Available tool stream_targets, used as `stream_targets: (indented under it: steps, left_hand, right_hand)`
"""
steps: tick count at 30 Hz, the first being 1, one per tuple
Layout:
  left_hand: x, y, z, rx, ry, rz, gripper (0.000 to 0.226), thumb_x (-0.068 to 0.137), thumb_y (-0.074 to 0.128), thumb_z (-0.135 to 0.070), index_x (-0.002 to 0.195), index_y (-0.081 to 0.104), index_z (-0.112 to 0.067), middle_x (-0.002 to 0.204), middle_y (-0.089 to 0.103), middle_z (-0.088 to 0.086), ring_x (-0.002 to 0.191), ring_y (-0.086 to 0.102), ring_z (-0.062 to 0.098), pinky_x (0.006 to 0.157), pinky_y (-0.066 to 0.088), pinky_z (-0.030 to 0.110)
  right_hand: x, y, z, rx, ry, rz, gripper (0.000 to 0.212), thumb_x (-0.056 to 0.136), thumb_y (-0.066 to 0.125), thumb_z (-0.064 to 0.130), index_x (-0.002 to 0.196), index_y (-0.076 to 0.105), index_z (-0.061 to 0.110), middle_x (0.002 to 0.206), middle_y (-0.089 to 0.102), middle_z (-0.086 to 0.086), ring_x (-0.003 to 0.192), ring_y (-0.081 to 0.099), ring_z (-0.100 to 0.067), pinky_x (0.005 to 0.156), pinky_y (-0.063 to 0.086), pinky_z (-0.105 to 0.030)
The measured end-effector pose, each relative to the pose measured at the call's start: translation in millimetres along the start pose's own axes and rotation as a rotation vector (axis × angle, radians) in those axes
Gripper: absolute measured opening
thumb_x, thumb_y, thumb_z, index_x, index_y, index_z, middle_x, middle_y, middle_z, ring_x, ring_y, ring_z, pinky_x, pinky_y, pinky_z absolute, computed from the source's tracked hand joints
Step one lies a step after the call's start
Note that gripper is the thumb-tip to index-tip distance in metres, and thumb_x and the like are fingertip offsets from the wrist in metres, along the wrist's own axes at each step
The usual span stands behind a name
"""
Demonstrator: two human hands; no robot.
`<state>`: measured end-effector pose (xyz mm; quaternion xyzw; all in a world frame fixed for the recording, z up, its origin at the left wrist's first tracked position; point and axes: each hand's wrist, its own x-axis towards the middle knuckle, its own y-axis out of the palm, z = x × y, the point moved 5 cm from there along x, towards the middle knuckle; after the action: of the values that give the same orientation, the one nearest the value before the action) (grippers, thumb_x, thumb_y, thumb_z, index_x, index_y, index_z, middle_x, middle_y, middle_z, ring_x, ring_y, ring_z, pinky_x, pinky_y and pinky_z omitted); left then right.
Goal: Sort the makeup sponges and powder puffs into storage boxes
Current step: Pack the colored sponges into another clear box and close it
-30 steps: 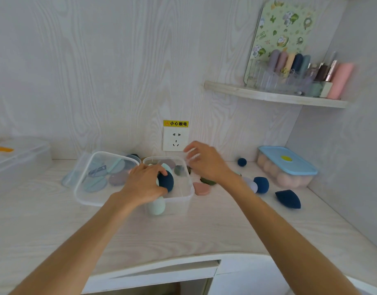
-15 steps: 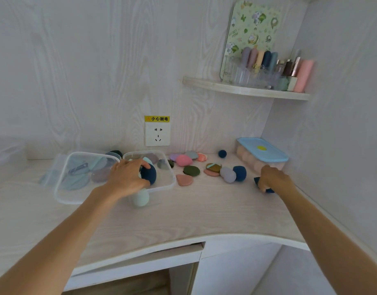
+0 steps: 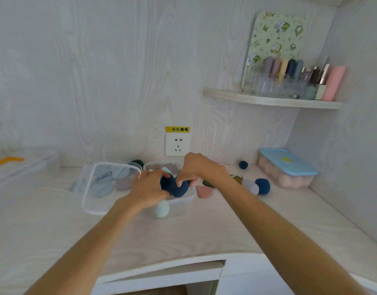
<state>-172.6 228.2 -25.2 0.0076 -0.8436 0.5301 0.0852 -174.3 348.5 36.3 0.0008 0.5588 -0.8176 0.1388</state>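
Head view, sponges: two dark blue makeup sponges meet over the small clear box [image 3: 183,199]; the left sponge [image 3: 166,183] is rounded, the right sponge [image 3: 181,188] is a matte teardrop.
Left hand [image 3: 148,188]: fingers curl round the left sponge, holding it.
Right hand [image 3: 201,167]: fingers [image 3: 191,180] bend down and pinch the top of the right sponge.
Under the left fingers: a mint sponge [image 3: 161,208] stands in the box's near corner.
Left of the fingers: a larger clear box [image 3: 91,201] holds flat blue and mauve powder puffs [image 3: 111,179].
Right of the fingers: a pink puff [image 3: 204,191], a lilac sponge [image 3: 250,186] and a blue sponge [image 3: 263,185] lie loose on the tabletop [image 3: 204,231]; beyond them, a blue-lidded box [image 3: 287,165].
Behind the fingers: a wall socket [image 3: 178,144].
In the way: the hands hide most of the small box's contents.
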Motion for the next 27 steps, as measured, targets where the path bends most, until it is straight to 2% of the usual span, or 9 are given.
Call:
stream_targets:
  steps: [3, 5, 7, 12, 15, 18, 23, 25, 27]
  left_hand:
    - [2.8, 1.3, 2.2, -0.012, 0.001, -0.005, 0.052, 0.069, 0.068, -0.023, 0.118, 0.056, -0.034, 0.118, 0.058, -0.002, 0.118, 0.045, 0.022, 0.099, 0.032, 0.034]
    - [2.9, 0.8, 2.1, -0.005, 0.008, -0.010, 0.049, 0.068, 0.066, -0.021, 0.114, 0.058, -0.035, 0.112, 0.060, -0.003, 0.116, 0.047, 0.022, 0.098, 0.033, 0.034]
    - [2.8, 0.8, 2.0, -0.009, 0.016, -0.008, 0.046, 0.068, 0.065, -0.020, 0.111, 0.059, -0.035, 0.109, 0.061, -0.003, 0.116, 0.047, 0.022, 0.099, 0.033, 0.034]
    - [2.4, 1.0, 6.2, -0.078, 0.000, -0.049, 0.044, 0.074, 0.064, -0.019, 0.116, 0.060, -0.030, 0.118, 0.060, -0.003, 0.120, 0.046, 0.021, 0.103, 0.032, 0.035]
    - [0.6, -0.4, 6.8, -0.120, -0.016, -0.059, 0.044, 0.074, 0.064, -0.015, 0.117, 0.058, -0.023, 0.110, 0.057, -0.002, 0.118, 0.045, 0.020, 0.101, 0.032, 0.033]
    - [-1.4, -4.6, 4.5, -0.089, -0.006, -0.049, 0.043, 0.073, 0.066, -0.020, 0.115, 0.058, -0.022, 0.106, 0.058, -0.003, 0.114, 0.049, 0.019, 0.097, 0.037, 0.033]
    - [-12.8, -19.7, -9.8, 0.197, 0.109, -0.230, 0.036, 0.080, 0.061, -0.026, 0.116, 0.062, -0.033, 0.113, 0.066, -0.007, 0.108, 0.057, 0.017, 0.081, 0.039, 0.026]
    - [-16.1, -20.3, -11.2, 0.198, 0.101, -0.230, 0.036, 0.085, 0.059, -0.027, 0.120, 0.061, -0.036, 0.116, 0.066, -0.007, 0.108, 0.058, 0.018, 0.078, 0.041, 0.025]
    - [-14.9, -16.7, -8.7, 0.187, 0.107, -0.196, 0.038, 0.086, 0.058, -0.028, 0.124, 0.058, -0.036, 0.125, 0.061, -0.009, 0.115, 0.053, 0.018, 0.083, 0.042, 0.027]
  right_hand:
    - [13.0, 13.0, 9.2, -0.098, 0.007, 0.014, 0.030, 0.074, 0.073, 0.020, 0.069, 0.044, 0.013, 0.059, 0.058, 0.000, 0.051, 0.056, -0.012, 0.047, 0.036, -0.019]
    - [19.1, 22.2, 13.1, -0.135, 0.021, 0.069, 0.025, 0.074, 0.074, 0.018, 0.080, 0.050, 0.011, 0.077, 0.071, -0.004, 0.064, 0.066, -0.017, 0.053, 0.041, -0.018]
    - [26.1, 28.5, 13.0, -0.131, 0.036, 0.092, 0.026, 0.075, 0.074, 0.017, 0.083, 0.050, 0.012, 0.092, 0.075, -0.007, 0.067, 0.065, -0.017, 0.057, 0.042, -0.019]
    - [27.7, 28.3, -1.6, 0.073, 0.066, 0.186, 0.026, 0.077, 0.074, 0.019, 0.064, 0.051, 0.014, 0.045, 0.061, 0.007, 0.043, 0.055, -0.002, 0.043, 0.039, -0.013]
    - [23.8, 24.0, -10.1, 0.195, 0.061, 0.202, 0.032, 0.079, 0.072, 0.011, 0.059, 0.047, 0.014, 0.053, 0.062, 0.006, 0.057, 0.059, -0.004, 0.051, 0.038, -0.012]
    - [27.3, 26.8, -12.5, 0.181, 0.074, 0.188, 0.038, 0.081, 0.070, 0.011, 0.058, 0.040, 0.015, 0.039, 0.054, 0.012, 0.044, 0.050, 0.001, 0.045, 0.033, -0.014]
    - [34.6, 32.1, -11.9, 0.074, 0.073, 0.156, 0.037, 0.084, 0.066, 0.011, 0.058, 0.040, 0.016, 0.034, 0.053, 0.014, 0.039, 0.045, 0.002, 0.049, 0.029, -0.016]
    - [33.3, 33.0, -9.9, 0.028, 0.057, 0.154, 0.031, 0.084, 0.065, 0.012, 0.061, 0.046, 0.015, 0.043, 0.056, 0.013, 0.043, 0.047, 0.002, 0.049, 0.030, -0.016]
    - [31.0, 33.1, -5.5, -0.056, 0.020, 0.154, 0.007, 0.084, 0.066, 0.015, 0.081, 0.061, 0.011, 0.073, 0.066, 0.004, 0.066, 0.059, -0.006, 0.057, 0.037, -0.016]
